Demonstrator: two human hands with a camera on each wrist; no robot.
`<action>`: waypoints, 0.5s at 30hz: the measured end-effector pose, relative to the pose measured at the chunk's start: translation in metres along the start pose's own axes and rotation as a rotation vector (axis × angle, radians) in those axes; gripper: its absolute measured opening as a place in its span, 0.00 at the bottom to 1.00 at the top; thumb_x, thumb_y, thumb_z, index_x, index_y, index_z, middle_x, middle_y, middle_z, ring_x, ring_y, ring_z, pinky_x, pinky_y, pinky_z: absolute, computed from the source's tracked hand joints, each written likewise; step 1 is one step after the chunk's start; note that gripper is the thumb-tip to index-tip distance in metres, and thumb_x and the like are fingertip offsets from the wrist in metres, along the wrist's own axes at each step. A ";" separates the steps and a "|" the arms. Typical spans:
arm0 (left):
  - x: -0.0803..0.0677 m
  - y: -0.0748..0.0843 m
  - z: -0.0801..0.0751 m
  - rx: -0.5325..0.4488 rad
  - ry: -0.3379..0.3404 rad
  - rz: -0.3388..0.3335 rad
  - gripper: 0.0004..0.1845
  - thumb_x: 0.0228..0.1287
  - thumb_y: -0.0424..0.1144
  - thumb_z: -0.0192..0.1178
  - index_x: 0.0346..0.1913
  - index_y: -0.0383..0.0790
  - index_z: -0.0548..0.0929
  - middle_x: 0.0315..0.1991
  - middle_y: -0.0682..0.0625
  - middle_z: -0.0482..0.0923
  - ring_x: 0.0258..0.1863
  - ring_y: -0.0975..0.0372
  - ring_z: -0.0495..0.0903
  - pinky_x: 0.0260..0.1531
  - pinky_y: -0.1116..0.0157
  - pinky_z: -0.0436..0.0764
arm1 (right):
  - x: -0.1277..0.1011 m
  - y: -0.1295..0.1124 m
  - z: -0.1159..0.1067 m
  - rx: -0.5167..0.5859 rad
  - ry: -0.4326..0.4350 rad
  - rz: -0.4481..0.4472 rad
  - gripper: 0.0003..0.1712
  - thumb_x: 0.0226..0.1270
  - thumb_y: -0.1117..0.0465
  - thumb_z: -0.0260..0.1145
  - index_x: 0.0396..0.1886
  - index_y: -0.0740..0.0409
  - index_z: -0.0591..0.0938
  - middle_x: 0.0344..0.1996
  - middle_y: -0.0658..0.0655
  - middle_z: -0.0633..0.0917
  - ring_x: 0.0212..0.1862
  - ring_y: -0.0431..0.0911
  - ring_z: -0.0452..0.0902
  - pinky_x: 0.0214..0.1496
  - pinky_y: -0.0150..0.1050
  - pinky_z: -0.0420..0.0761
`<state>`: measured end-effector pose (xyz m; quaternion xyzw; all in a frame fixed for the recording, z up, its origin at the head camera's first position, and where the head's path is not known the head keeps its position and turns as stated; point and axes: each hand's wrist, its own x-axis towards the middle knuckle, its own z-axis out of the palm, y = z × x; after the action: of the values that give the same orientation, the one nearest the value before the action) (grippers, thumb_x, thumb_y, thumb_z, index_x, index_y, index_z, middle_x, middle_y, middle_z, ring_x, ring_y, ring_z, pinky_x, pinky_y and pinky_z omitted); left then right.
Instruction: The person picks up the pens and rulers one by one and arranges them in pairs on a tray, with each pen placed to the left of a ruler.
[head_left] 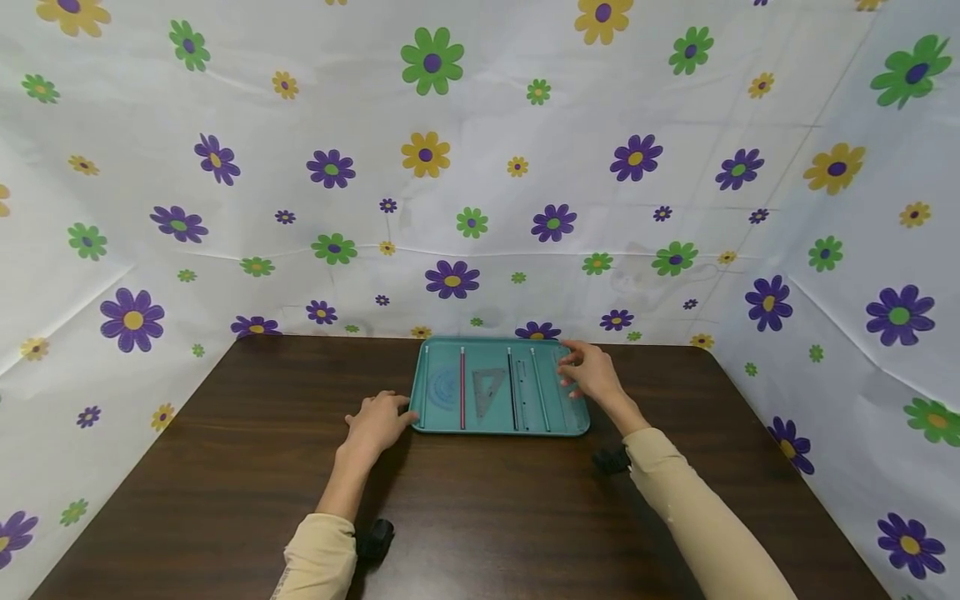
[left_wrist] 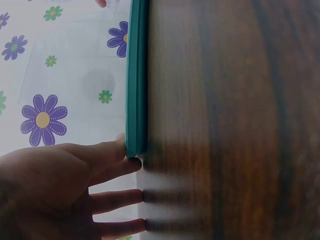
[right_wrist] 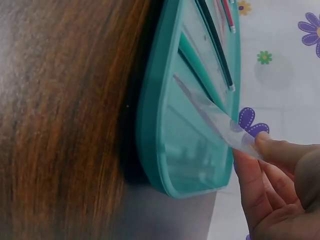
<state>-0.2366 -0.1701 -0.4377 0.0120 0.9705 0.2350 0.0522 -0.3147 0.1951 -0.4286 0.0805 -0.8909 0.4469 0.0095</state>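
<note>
The right hand point(head_left: 592, 375) is over the right end of a teal tray point(head_left: 431, 427), with its fingers curled inward. In the right wrist view its fingertips point(right_wrist: 272, 150) pinch the end of a clear ruler point(right_wrist: 215, 112), which slants from the hand down into the tray point(right_wrist: 150, 125), lifted at the pinched end. The left hand point(head_left: 378, 421) lies flat on the table point(head_left: 487, 517) at the tray's near left corner, fingers relaxed and spread. In the left wrist view the thumb and first finger point(left_wrist: 120, 167) touch the tray's edge point(left_wrist: 134, 90), while the other fingers rest straight on the wood point(left_wrist: 230, 120).

The tray sits at the far middle of the dark brown table, close to the back wall. Inside it, from left to right, lie a thin pale stick point(head_left: 424, 387), a bluish round protractor point(head_left: 446, 389), a red pencil point(head_left: 462, 387), a grey set square point(head_left: 487, 390), a black pencil point(head_left: 512, 390), another ruler point(head_left: 522, 393) and a further thin stick point(head_left: 540, 390). Both forearms wear beige sleeves point(head_left: 697, 508). A white cloth printed with purple, green and yellow flowers point(head_left: 450, 167) covers the wall behind and to both sides.
</note>
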 end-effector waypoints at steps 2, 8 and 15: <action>0.000 0.000 -0.001 -0.004 -0.003 -0.004 0.26 0.71 0.48 0.59 0.66 0.37 0.77 0.71 0.32 0.66 0.70 0.31 0.60 0.59 0.21 0.53 | 0.002 0.000 0.003 -0.009 -0.012 0.003 0.34 0.70 0.68 0.63 0.74 0.62 0.66 0.53 0.71 0.83 0.33 0.52 0.87 0.24 0.42 0.85; 0.000 -0.001 -0.001 0.001 -0.006 -0.010 0.26 0.72 0.48 0.59 0.66 0.38 0.77 0.71 0.32 0.66 0.69 0.31 0.60 0.58 0.21 0.53 | 0.006 0.001 0.008 -0.031 -0.052 0.051 0.35 0.72 0.68 0.62 0.75 0.63 0.63 0.56 0.71 0.80 0.36 0.53 0.86 0.25 0.41 0.85; 0.001 0.001 0.000 0.018 0.005 -0.011 0.25 0.72 0.48 0.59 0.65 0.39 0.78 0.71 0.33 0.66 0.69 0.31 0.62 0.58 0.21 0.54 | 0.010 0.003 0.012 -0.060 -0.076 0.069 0.35 0.71 0.68 0.62 0.75 0.65 0.63 0.55 0.71 0.80 0.32 0.47 0.85 0.25 0.39 0.85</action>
<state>-0.2373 -0.1697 -0.4370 0.0066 0.9728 0.2258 0.0511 -0.3245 0.1863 -0.4374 0.0666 -0.9058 0.4167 -0.0375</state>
